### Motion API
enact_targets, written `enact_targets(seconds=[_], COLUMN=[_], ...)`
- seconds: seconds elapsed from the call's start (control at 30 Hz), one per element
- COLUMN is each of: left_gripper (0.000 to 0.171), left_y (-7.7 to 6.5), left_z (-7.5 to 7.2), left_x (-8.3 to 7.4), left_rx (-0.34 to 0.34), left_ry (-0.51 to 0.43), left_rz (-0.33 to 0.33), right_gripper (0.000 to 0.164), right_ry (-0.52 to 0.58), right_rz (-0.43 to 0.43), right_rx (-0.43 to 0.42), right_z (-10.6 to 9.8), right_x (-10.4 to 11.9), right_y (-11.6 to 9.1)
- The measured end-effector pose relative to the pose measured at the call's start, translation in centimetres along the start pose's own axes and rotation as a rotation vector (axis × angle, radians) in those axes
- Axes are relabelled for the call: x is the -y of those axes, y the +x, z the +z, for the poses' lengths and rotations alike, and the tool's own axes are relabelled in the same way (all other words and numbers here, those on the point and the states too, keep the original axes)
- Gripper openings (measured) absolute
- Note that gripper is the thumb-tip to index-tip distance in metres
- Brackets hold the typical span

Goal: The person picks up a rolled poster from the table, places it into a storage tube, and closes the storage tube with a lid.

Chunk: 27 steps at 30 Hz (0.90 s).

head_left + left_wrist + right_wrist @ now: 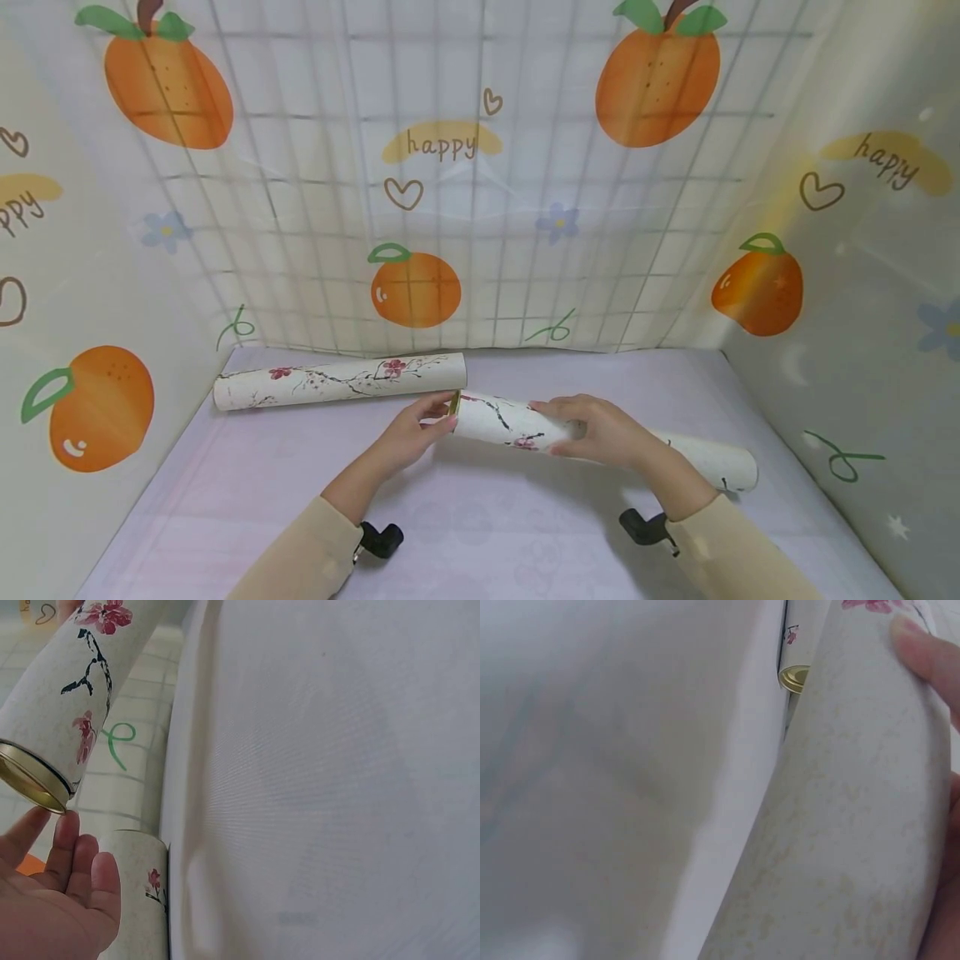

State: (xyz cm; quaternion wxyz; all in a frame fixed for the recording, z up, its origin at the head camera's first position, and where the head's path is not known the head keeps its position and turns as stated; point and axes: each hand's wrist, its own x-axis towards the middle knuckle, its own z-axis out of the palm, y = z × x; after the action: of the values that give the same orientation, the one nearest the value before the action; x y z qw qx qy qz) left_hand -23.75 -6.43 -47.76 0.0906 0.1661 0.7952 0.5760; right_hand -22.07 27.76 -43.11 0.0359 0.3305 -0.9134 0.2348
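Observation:
A long white cardboard tube (491,417) printed with plum blossom branches lies slanted between my two hands, tilted down to the right. My right hand (600,429) grips it from above around the middle; its thumb shows on the tube (840,780) in the right wrist view. At the tube's left end, my left hand (412,429) pinches the gold metal rim (34,780) with its fingertips. A matching tube (337,383) lies at the back left of the table; its gold end (795,679) shows in the right wrist view.
A pale lilac cloth covers the table (480,533). Around it hang fabric walls (315,233) printed with oranges and hearts, over a wire grid at the back. Black wrist mounts (382,540) stick out from both sleeves.

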Motion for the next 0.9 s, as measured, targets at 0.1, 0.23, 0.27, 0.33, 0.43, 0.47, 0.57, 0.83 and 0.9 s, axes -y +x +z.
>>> enact_targets(seconds=[0.1,0.23,0.27,0.33,0.43,0.47,0.57,0.83,0.9], left_gripper=[0.058,0.058,0.058,0.058,0.061,0.061,0.062,0.066,0.067], left_y=[0.0,0.0,0.0,0.1,0.2,0.2,0.3,0.5,0.5], left_z=[-0.1,-0.4,-0.5,-0.8,-1.4,-1.5,-1.9,-2.1,-2.2], left_x=[0.1,0.3,0.4,0.5,0.6,0.6,0.6,0.8,0.9], left_rx=[0.005,0.023,0.034,0.057,0.091,0.102,0.128,0.166,0.176], left_ry=[0.005,0.017,0.019,0.022,0.045,0.054,0.080,0.117,0.120], left_rz=[-0.008,-0.004,-0.002,0.007,0.023,0.029,0.035,0.044,0.037], right_gripper=[0.070,0.070,0.070,0.069,0.068,0.068,0.068,0.068,0.067], right_ry=[0.008,0.015,0.014,0.016,0.011,0.015,0.016,0.014,0.013], right_rz=[0.017,0.031,0.029,0.029,0.025,0.027,0.024,0.042,0.039], right_rx=[0.010,0.027,0.029,0.032,0.035,0.037,0.046,0.074,0.078], right_z=[-0.1,0.0,0.0,0.1,0.2,0.2,0.4,0.5,0.6], right_x=[0.1,0.2,0.2,0.3,0.3,0.2,0.1,0.3,0.3], right_y=[0.0,0.1,0.1,0.1,0.1,0.2,0.2,0.1,0.1])
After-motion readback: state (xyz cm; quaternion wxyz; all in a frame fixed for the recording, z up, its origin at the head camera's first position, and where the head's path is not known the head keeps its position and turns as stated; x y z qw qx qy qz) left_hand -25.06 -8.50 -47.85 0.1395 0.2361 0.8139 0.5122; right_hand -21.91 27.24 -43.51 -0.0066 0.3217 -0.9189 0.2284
